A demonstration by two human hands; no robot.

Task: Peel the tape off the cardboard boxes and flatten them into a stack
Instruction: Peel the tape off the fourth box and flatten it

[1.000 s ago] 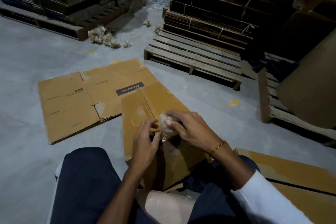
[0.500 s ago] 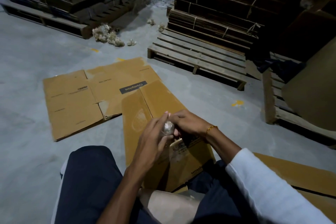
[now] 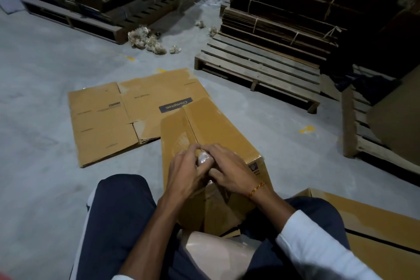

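Observation:
A brown cardboard box (image 3: 213, 129) stands on the floor between my knees, its top flaps shut. Over its near edge my left hand (image 3: 185, 171) and my right hand (image 3: 229, 171) meet, and together they pinch a small ball of clear tape (image 3: 203, 158) between their fingers. A strip of tape still shines along the box's top seam. To the left, flattened boxes (image 3: 118, 118) with a dark printed label lie in a low stack on the concrete.
An empty wooden pallet (image 3: 261, 73) lies ahead on the right, with bundled cardboard stacked behind it. Crumpled tape balls (image 3: 147, 40) lie near another loaded pallet at the back left. More cardboard (image 3: 375, 220) lies at my right side.
Both hands have come closer together and squeezed the loose tape into a tighter ball. The view has shifted slightly, so the box top shows more.

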